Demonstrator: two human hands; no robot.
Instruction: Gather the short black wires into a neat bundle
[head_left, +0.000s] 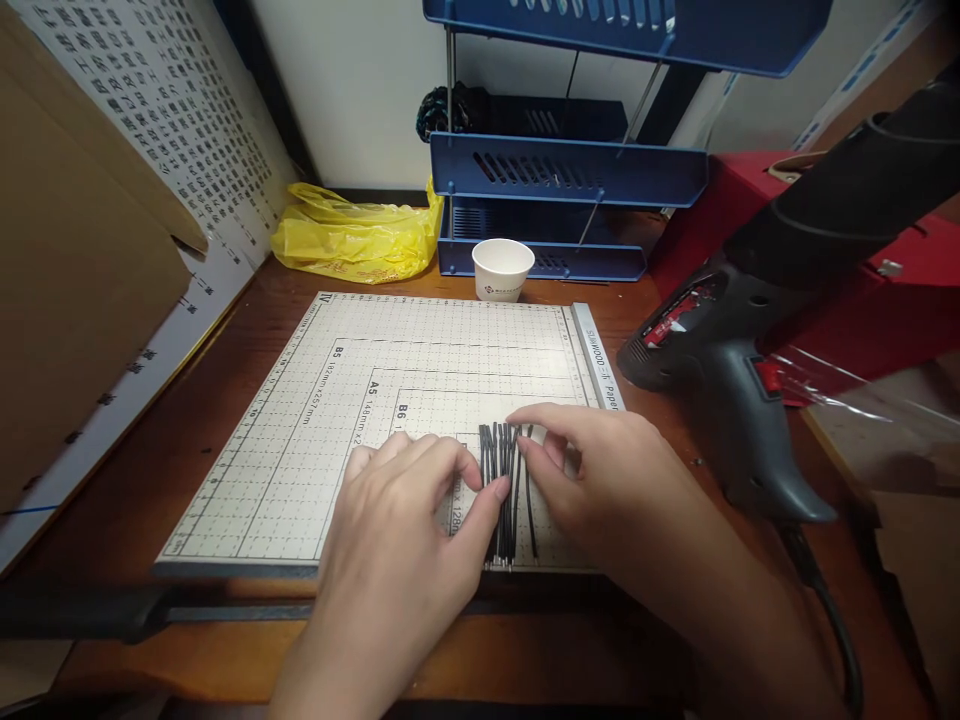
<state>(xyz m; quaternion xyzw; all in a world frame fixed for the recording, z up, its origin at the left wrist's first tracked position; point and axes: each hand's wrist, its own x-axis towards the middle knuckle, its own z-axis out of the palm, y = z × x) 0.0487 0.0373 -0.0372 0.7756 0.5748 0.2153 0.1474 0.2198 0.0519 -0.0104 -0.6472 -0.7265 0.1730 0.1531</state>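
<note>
Several short black wires [503,515] with bare silvery ends lie side by side on the gridded board of a paper trimmer [420,340]. My left hand [409,530] rests over the board, its thumb and index finger closed around the left part of the wires. On the other side, my right hand [592,465] touches the upper right of the row, thumb and index finger pinched near the wire tops. One wire [532,520] lies slightly apart to the right, below the right fingertips.
A heat gun [720,350] with a cord stands at the right, before a red box [832,340]. Behind the board are a paper cup [502,270], a yellow plastic bag [360,240] and a blue tiered rack [570,165]. The trimmer's black handle [82,610] lies front left.
</note>
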